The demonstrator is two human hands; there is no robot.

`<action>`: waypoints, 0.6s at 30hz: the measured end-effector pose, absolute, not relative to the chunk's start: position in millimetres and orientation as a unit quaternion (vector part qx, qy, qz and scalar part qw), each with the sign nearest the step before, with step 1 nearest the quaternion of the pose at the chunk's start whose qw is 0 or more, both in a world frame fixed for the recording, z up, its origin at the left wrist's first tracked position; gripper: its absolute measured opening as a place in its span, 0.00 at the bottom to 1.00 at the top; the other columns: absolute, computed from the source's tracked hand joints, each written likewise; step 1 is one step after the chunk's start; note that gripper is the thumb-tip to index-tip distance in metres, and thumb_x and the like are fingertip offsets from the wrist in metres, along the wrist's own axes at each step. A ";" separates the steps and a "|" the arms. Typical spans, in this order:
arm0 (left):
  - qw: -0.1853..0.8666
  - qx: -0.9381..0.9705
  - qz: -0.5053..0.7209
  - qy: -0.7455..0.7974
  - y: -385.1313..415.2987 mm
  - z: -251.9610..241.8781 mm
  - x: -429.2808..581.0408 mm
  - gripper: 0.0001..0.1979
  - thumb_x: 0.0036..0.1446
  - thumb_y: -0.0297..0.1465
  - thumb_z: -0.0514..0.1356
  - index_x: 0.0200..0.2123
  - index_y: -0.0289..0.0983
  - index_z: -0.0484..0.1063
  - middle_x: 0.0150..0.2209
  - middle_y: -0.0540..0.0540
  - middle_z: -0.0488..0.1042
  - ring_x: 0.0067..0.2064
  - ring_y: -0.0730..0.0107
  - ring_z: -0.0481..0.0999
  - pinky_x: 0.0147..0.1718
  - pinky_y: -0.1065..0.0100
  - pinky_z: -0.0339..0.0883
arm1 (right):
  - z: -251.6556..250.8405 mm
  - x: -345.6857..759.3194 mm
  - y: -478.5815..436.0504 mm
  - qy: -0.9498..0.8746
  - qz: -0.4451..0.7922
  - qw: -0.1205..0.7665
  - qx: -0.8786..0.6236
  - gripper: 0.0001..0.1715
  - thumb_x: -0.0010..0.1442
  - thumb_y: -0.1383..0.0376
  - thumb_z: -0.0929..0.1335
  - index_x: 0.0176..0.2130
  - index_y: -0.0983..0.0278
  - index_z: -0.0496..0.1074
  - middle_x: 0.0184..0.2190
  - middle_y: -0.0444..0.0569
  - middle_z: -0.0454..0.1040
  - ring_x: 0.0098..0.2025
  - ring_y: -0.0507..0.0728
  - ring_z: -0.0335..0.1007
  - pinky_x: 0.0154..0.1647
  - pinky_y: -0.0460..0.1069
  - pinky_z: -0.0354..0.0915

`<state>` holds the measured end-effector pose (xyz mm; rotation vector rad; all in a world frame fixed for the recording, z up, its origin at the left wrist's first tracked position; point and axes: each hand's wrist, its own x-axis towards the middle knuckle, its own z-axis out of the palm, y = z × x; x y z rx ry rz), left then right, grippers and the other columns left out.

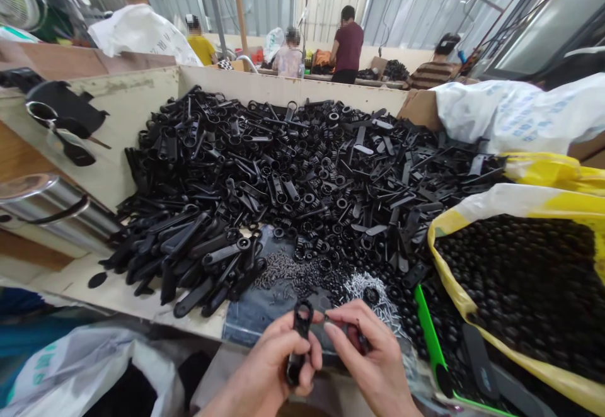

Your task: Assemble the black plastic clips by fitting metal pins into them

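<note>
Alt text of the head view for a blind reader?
A left hand holds a black ring-ended part beside the right hand, whose fingertips nearly meet. Beyond lie heaped black parts and small metal pieces; an open yellow bag of round black pieces sits at right.
</note>
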<state>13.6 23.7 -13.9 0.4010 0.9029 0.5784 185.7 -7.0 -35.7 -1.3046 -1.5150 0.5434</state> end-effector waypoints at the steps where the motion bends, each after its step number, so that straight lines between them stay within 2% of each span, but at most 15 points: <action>1: 0.840 0.207 0.273 0.421 22.7 -15.2 11.7 0.20 0.41 0.31 0.67 0.42 0.37 0.74 0.25 0.51 0.77 0.21 0.78 0.64 0.23 0.74 0.53 | -36.1 186.5 -7.5 -0.636 0.223 0.505 -0.540 0.05 0.66 0.67 0.72 0.39 0.59 0.81 0.31 0.46 0.78 0.23 0.52 0.67 0.22 0.45 0.63; 4: 0.823 0.260 0.275 0.423 18.1 -22.5 7.1 0.20 0.44 0.30 0.67 0.44 0.38 0.74 0.30 0.50 0.78 0.24 0.76 0.68 0.25 0.73 0.56 | -37.2 186.7 -7.2 -0.671 0.208 0.488 -0.518 0.05 0.66 0.68 0.71 0.41 0.60 0.80 0.32 0.46 0.78 0.25 0.52 0.70 0.24 0.45 0.66; 6: 0.812 0.270 0.273 0.439 14.4 -28.5 5.2 0.23 0.47 0.30 0.67 0.50 0.40 0.73 0.31 0.51 0.78 0.27 0.74 0.70 0.27 0.72 0.58 | -37.7 185.1 -5.0 -0.696 0.192 0.478 -0.500 0.06 0.67 0.69 0.71 0.42 0.61 0.79 0.33 0.47 0.78 0.28 0.53 0.73 0.26 0.46 0.68; 9: 0.796 0.277 0.271 0.465 10.4 -35.3 4.5 0.28 0.50 0.32 0.67 0.55 0.39 0.70 0.28 0.52 0.76 0.30 0.71 0.73 0.32 0.71 0.63 | -37.4 182.0 -1.1 -0.718 0.177 0.465 -0.487 0.07 0.67 0.70 0.70 0.44 0.61 0.79 0.34 0.48 0.79 0.32 0.54 0.76 0.30 0.46 0.70; 13: 0.773 0.323 0.285 0.466 11.4 -38.7 6.8 0.26 0.51 0.33 0.68 0.54 0.37 0.71 0.24 0.54 0.74 0.27 0.70 0.71 0.33 0.70 0.64 | -33.6 178.5 -0.1 -0.713 0.187 0.451 -0.503 0.07 0.68 0.69 0.69 0.43 0.61 0.79 0.35 0.48 0.79 0.32 0.54 0.76 0.32 0.46 0.72; 15: 0.751 0.354 0.294 0.473 12.8 -40.2 7.4 0.24 0.52 0.32 0.67 0.54 0.38 0.73 0.27 0.52 0.77 0.27 0.70 0.71 0.33 0.70 0.65 | -31.6 176.9 -1.6 -0.707 0.197 0.443 -0.515 0.07 0.68 0.68 0.69 0.42 0.60 0.79 0.34 0.47 0.78 0.31 0.54 0.75 0.32 0.46 0.72; 18: 0.716 0.376 0.313 0.498 12.4 -44.8 5.4 0.22 0.53 0.31 0.68 0.53 0.40 0.75 0.36 0.47 0.81 0.29 0.70 0.74 0.34 0.70 0.67 | -31.1 174.1 -4.6 -0.703 0.198 0.434 -0.527 0.07 0.69 0.68 0.68 0.41 0.60 0.79 0.34 0.47 0.77 0.31 0.54 0.75 0.30 0.46 0.70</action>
